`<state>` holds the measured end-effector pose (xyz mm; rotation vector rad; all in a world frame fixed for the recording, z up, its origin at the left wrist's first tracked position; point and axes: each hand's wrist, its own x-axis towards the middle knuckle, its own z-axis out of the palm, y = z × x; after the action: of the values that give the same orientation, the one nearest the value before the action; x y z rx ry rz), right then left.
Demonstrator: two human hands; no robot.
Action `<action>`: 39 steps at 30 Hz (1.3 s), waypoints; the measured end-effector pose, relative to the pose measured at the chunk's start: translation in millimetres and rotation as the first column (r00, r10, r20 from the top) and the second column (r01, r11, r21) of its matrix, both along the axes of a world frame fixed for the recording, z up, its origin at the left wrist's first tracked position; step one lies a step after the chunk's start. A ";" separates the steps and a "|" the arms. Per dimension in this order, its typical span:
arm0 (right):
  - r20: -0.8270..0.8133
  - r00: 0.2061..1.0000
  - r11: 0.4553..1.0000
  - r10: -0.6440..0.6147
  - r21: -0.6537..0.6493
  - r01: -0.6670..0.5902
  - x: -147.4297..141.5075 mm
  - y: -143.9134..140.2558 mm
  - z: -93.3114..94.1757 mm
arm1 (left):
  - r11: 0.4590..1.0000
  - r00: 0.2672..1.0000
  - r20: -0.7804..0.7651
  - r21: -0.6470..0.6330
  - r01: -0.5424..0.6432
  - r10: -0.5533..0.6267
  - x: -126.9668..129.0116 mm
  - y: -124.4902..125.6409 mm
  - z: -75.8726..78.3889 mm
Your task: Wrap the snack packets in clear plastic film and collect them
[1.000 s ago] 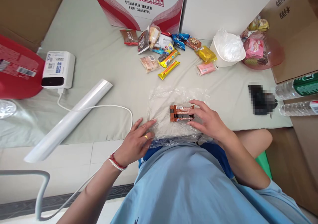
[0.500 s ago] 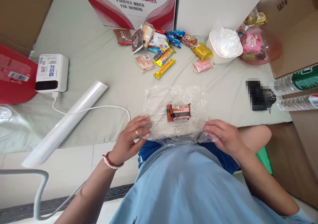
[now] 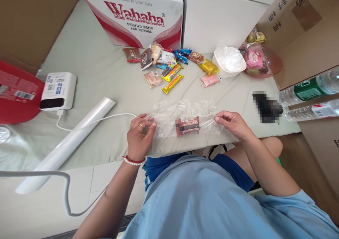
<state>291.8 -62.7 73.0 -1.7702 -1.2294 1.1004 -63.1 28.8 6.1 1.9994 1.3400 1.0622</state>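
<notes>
"Clear film's (image 3: 164, 113) near edge has come up over the packet (image 3: 188, 125), hasn't it?"

"Yes. It's thin and wrinkled, pinched by the left hand (image 3: 140, 134) at one side and the right hand (image 3: 233, 124) at the other."

"And the packet?"

"Brown, oblong, dark-banded with pale print, lying between both hands under the film. Its long axis runs from hand to hand, a flat end seal towards the left."

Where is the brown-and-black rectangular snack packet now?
Just right of centre in the head view, the packet lies in clear crinkled plastic film between the left hand and right hand.
</notes>
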 end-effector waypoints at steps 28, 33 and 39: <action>0.646 0.559 0.847 0.520 -0.305 -0.435 -57.0 146.1 -11.5 | 0.909 0.809 -0.501 0.095 0.406 -0.309 107.0 -40.5 35.9; 0.538 0.587 0.764 0.605 -0.183 -0.619 -46.6 153.5 -2.6 | 0.924 0.821 -0.508 0.118 0.364 -0.259 108.2 -43.0 35.5; 0.556 0.558 0.705 0.616 -0.072 -0.706 -40.5 127.9 17.2 | 0.931 0.806 -0.556 0.146 0.335 -0.202 110.8 -43.3 37.1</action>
<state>251.3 65.2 90.2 -1.5483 -2.4322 0.8289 47.7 -14.5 43.2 2.7146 1.1533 0.5642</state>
